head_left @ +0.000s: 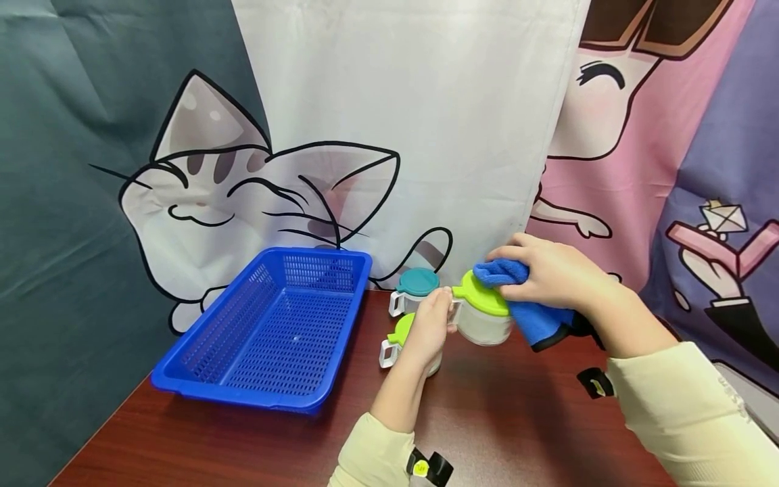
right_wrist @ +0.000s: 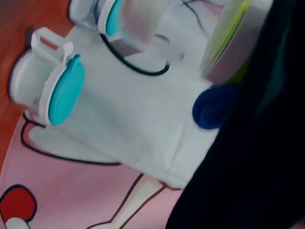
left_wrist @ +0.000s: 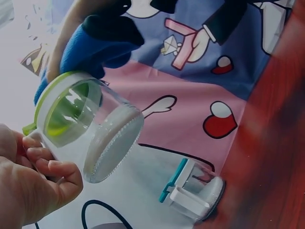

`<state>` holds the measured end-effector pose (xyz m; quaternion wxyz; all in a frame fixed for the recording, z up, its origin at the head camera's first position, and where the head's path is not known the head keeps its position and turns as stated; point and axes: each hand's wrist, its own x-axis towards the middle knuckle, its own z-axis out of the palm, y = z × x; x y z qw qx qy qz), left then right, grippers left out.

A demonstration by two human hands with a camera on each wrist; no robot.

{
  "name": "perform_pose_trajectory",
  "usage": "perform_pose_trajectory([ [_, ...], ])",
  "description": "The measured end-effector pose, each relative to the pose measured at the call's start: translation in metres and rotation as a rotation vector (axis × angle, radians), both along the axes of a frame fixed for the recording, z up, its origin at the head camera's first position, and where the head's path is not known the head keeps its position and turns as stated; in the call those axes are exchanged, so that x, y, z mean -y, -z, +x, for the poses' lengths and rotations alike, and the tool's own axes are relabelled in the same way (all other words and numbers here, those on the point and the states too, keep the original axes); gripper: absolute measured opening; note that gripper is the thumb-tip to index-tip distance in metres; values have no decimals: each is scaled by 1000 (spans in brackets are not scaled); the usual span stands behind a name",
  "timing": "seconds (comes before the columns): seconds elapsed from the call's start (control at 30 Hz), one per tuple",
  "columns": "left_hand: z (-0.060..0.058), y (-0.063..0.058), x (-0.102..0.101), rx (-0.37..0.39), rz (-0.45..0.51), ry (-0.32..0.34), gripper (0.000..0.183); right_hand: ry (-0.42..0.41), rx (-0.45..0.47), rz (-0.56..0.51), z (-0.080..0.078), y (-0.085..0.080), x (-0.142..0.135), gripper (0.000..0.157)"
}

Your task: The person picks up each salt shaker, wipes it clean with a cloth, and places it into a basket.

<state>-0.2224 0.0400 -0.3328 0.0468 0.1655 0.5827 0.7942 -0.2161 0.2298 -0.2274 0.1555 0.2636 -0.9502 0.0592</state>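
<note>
My left hand grips the white handle of a clear jar with a lime-green lid. The jar is held up off the table, and in the left wrist view it tilts, with white contents at its base. My right hand holds a blue cloth against the right side of the lid. Part of the cloth is bunched under the fingers and the rest hangs down. Behind the left hand stands another green-lidded jar, partly hidden. Farther back is a teal-lidded jar.
To the left, a blue perforated basket sits on the reddish-brown table. A printed cloth backdrop rises right behind the jars. In the right wrist view, two teal-lidded jars show, one at the left.
</note>
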Motion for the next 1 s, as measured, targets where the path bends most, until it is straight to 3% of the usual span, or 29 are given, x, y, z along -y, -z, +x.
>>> perform_pose_trajectory([
  [0.27,2,-1,0,7,-32,-31,27,-9,-114,88,8,-2,18,32],
  [0.53,4,-4,-2,-23,-48,-39,26,-91,-241,69,17,0,36,32],
  [0.73,7,-15,7,12,-16,-87,27,-72,-373,-185,23,2,27,39],
  [0.9,8,-21,16,-33,-33,-121,26,-26,-386,-456,27,13,20,43],
  [1.0,9,-23,19,-40,-4,-103,23,12,-395,-623,28,27,20,45],
])
